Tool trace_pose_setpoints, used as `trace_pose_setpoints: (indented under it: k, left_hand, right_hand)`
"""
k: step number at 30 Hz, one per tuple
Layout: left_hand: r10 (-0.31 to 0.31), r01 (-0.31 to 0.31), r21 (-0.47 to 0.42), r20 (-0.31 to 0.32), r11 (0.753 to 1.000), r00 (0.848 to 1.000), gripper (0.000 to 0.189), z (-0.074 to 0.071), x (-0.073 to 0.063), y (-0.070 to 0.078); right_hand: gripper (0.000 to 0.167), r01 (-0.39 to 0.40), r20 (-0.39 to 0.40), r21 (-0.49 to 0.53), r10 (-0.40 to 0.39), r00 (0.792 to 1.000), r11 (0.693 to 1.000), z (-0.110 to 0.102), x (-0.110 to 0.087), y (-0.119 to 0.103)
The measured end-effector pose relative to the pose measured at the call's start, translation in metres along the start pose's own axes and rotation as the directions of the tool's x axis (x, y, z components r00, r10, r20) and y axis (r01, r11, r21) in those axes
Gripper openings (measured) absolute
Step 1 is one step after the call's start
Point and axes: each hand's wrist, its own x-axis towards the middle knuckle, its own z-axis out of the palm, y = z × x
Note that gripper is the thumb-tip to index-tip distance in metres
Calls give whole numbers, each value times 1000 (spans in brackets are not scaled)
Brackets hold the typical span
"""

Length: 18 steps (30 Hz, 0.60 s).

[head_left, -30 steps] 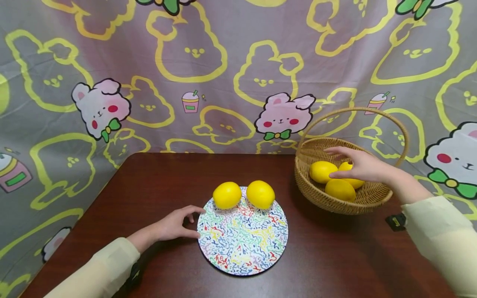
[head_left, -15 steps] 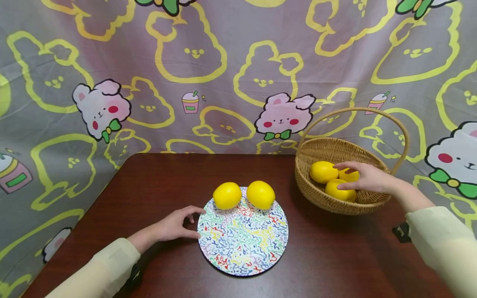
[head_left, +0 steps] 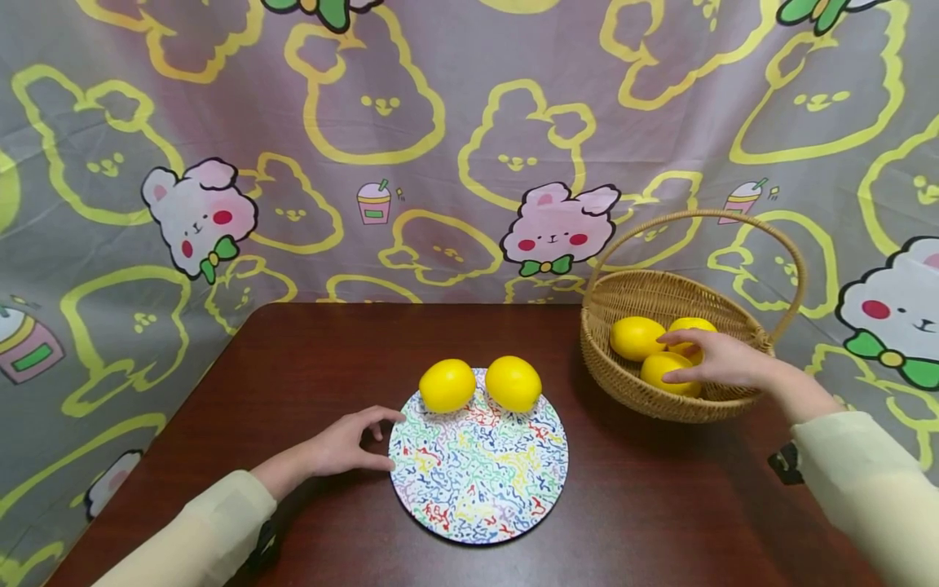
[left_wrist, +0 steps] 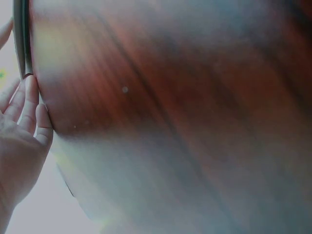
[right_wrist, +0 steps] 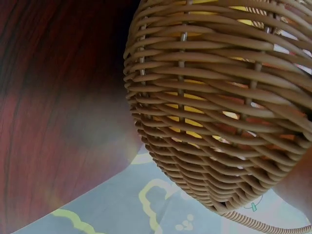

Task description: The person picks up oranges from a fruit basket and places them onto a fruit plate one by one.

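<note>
Head camera: A person's left hand (head_left: 341,444) sits at the left edge of a speckled plate (head_left: 477,481), thumb and fingers wide apart, two lemons (head_left: 447,386) on its far edge. Near the table (head_left: 337,350)'s back edge, at right, the right hand (head_left: 722,359) lies over three lemons (head_left: 635,339) in a wicker basket (head_left: 645,407); whether it pinches one cannot be told. Left wrist: Fingers (left_wrist: 30,95) at the plate's rim. Right wrist: Yellow shows through the basket's weave.
</note>
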Motion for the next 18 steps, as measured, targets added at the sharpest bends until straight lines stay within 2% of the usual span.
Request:
trace_pose_setpoints:
  k: [10, 18]
  left_hand:
    - [6, -6, -4, -4, 1000, 1000, 66, 0, -1, 1]
    - [12, -12, -4, -6, 1000, 1000, 66, 0, -1, -1]
  right_hand:
    - [67, -9, 3, -65, 9, 1000, 998, 4, 1, -3]
    - [68, -8, -25, -82, 6, 1000, 997, 7, 0, -1]
